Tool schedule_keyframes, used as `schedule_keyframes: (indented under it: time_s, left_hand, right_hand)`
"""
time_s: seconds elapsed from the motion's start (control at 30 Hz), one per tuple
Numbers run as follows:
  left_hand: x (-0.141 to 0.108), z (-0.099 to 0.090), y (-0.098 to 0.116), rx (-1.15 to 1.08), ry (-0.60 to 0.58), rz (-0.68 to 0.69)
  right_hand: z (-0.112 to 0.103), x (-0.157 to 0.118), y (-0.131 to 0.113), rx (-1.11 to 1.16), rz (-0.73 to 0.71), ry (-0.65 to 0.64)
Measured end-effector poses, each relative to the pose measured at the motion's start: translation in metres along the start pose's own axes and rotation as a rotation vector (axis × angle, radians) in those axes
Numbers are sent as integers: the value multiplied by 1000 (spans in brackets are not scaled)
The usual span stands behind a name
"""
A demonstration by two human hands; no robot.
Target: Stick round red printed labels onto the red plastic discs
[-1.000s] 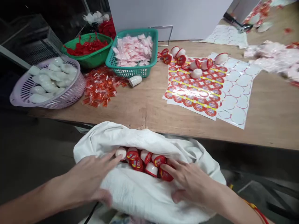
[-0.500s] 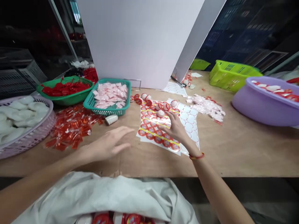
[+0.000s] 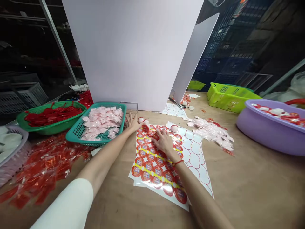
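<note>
Two hands (image 3: 149,135) are reaching over one pile of red stickers (image 3: 154,168). Six bins are sitting near them: one green basket (image 3: 30,124), one teal basket (image 3: 73,137), one pale purple basket (image 3: 14,167), one purple tub (image 3: 259,130), two lime crates (image 3: 228,99).

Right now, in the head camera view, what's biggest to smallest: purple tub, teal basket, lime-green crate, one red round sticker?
Purple tub, largest.
Teal basket and lime-green crate look about alike; the crate is farther away, so unsure.
Red round sticker, smallest.

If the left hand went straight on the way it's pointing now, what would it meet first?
The left hand points forward and slightly right, so it would probably meet the small white cup at the top edge of the red-printed sticker sheet first, though depth is hard to judge here.
</note>
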State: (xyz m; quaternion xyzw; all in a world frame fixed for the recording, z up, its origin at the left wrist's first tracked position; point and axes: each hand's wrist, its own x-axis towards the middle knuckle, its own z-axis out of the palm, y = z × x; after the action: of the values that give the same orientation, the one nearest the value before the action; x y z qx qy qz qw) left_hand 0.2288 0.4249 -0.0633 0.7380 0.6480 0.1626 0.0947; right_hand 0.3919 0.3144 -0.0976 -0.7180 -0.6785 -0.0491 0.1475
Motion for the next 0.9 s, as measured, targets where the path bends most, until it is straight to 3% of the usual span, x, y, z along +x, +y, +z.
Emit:
schedule_keyframes:
  time_s: [0.2, 0.5, 0.73, 0.83, 0.9]
  left_hand:
    - [11, 18, 1, 47, -27, -84]
    - [-28, 8, -4, 20, -94, 16]
    - [-70, -12, -9, -279, -96, 140]
    - [-96, -32, -17, -471, -154, 138]
    - [-127, -52, -30, -594, -242, 122]
  right_hand:
    - [1, -18, 9, -23, -1, 79]
    - [1, -6, 2, -46, -32, 5]
    - [3, -19, -12, -55, 4, 80]
    - [0, -23, -11, -31, -42, 85]
    - [-3, -28, -8, 0, -56, 80]
